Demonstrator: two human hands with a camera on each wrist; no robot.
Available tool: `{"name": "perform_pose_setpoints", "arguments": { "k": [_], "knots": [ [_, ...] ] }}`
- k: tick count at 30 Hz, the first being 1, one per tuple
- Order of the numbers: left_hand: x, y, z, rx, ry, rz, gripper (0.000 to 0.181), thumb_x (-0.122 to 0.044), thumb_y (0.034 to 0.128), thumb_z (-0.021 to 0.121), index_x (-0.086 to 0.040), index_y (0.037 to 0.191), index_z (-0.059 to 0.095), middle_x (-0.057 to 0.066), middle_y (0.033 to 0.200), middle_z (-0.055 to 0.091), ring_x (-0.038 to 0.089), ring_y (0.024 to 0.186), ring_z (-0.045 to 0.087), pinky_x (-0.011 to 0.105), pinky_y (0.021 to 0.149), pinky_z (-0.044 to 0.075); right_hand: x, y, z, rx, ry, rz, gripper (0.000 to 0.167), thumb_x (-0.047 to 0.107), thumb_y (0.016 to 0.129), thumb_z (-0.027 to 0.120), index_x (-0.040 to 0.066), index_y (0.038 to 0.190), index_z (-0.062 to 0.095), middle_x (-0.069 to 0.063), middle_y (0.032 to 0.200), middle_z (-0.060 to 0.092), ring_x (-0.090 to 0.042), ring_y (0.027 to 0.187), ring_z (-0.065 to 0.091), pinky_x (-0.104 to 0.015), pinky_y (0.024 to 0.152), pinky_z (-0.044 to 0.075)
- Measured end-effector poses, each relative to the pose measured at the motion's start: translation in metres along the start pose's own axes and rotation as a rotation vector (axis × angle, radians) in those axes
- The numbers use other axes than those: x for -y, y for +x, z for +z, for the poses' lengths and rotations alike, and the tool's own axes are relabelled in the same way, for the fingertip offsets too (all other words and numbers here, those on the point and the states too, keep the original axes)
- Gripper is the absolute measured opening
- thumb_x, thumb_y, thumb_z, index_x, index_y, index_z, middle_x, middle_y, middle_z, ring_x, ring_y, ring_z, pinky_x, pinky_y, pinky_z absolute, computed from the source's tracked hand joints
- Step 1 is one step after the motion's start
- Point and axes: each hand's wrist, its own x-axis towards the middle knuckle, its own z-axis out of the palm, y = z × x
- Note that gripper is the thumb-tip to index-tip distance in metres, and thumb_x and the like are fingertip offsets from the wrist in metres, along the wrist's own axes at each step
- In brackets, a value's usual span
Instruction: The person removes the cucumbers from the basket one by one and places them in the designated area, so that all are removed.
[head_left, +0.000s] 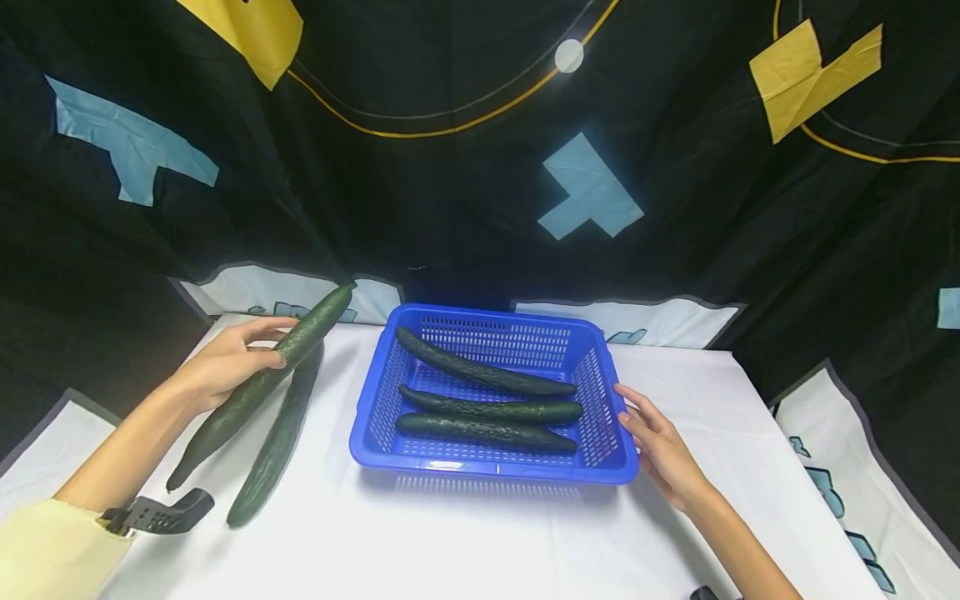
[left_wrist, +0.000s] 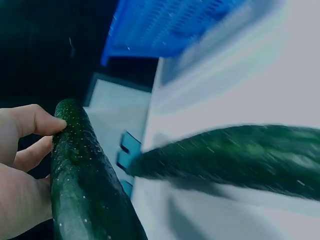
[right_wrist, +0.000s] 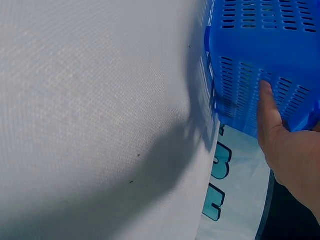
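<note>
My left hand (head_left: 228, 367) grips a long green cucumber (head_left: 258, 387), held tilted above the table; in the left wrist view the fingers (left_wrist: 47, 122) and thumb pinch its side. Under and beside it a second cucumber (head_left: 279, 450) lies on the white cloth. The blue basket (head_left: 495, 471) holds several cucumbers, among them a curved one (head_left: 480, 371) at the back and one (head_left: 487, 432) at the front. At the basket's right end is my right hand (head_left: 663, 446), its fingers on the rim and outer wall; in the right wrist view a finger (right_wrist: 267, 102) lies along the slotted side.
A white cloth (head_left: 420, 550) covers the table. Behind it hangs a black curtain (head_left: 450, 217) with yellow and light blue shapes. White panels with teal markings (head_left: 825, 492) border the table's right side.
</note>
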Motion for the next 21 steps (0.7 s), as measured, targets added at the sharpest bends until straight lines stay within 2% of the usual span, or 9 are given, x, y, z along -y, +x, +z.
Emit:
{"name": "perform_pose_setpoints", "arguments": {
  "k": [5, 8, 10, 15, 21],
  "knots": [
    [0.03, -0.007, -0.003, -0.036, -0.067, -0.019, 0.066, 0.0, 0.0951, 0.056, 0.003, 0.154, 0.025, 0.034, 0.145, 0.029, 0.029, 0.104, 0.057, 0.034, 0.076, 0.053, -0.001, 0.0, 0.0, 0.0, 0.001, 0.002, 0.058, 0.026, 0.107, 0.047, 0.01, 0.157, 0.023, -0.01, 0.142, 0.049, -0.019, 0.107, 0.065, -0.037, 0.082, 0.057],
    [0.045, -0.01, -0.002, -0.067, -0.122, -0.05, 0.069, 0.0, 0.0947, 0.055, 0.006, 0.154, 0.02, 0.034, 0.143, 0.027, 0.017, 0.094, 0.059, 0.033, 0.073, 0.056, -0.001, 0.0, -0.001, 0.002, 0.001, 0.0, 0.058, 0.026, 0.107, 0.047, 0.01, 0.158, 0.023, -0.009, 0.141, 0.049, -0.019, 0.107, 0.065, -0.037, 0.082, 0.057],
    [0.053, -0.01, 0.0, -0.093, -0.135, -0.079, 0.07, 0.001, 0.0933, 0.054, 0.007, 0.153, 0.019, 0.035, 0.142, 0.029, 0.014, 0.091, 0.058, 0.033, 0.072, 0.056, -0.001, -0.001, -0.001, 0.001, 0.001, 0.0, 0.058, 0.026, 0.107, 0.047, 0.01, 0.157, 0.023, -0.008, 0.14, 0.049, -0.019, 0.107, 0.065, -0.038, 0.082, 0.057],
    [0.069, -0.01, 0.004, -0.142, -0.1, -0.136, 0.071, -0.001, 0.0911, 0.055, 0.009, 0.153, 0.021, 0.035, 0.137, 0.034, 0.018, 0.092, 0.057, 0.033, 0.071, 0.056, 0.0, -0.001, 0.0, -0.008, 0.005, 0.009, 0.058, 0.026, 0.107, 0.047, 0.01, 0.157, 0.023, -0.012, 0.143, 0.048, -0.02, 0.107, 0.065, -0.038, 0.082, 0.057],
    [0.079, -0.006, 0.009, -0.177, -0.089, -0.173, 0.071, -0.001, 0.0923, 0.053, 0.006, 0.154, 0.02, 0.036, 0.136, 0.037, 0.024, 0.093, 0.06, 0.036, 0.07, 0.056, 0.001, 0.0, 0.002, -0.008, 0.005, 0.014, 0.058, 0.025, 0.107, 0.047, 0.01, 0.157, 0.023, -0.02, 0.147, 0.043, -0.02, 0.106, 0.064, -0.037, 0.082, 0.057]
  ]
}}
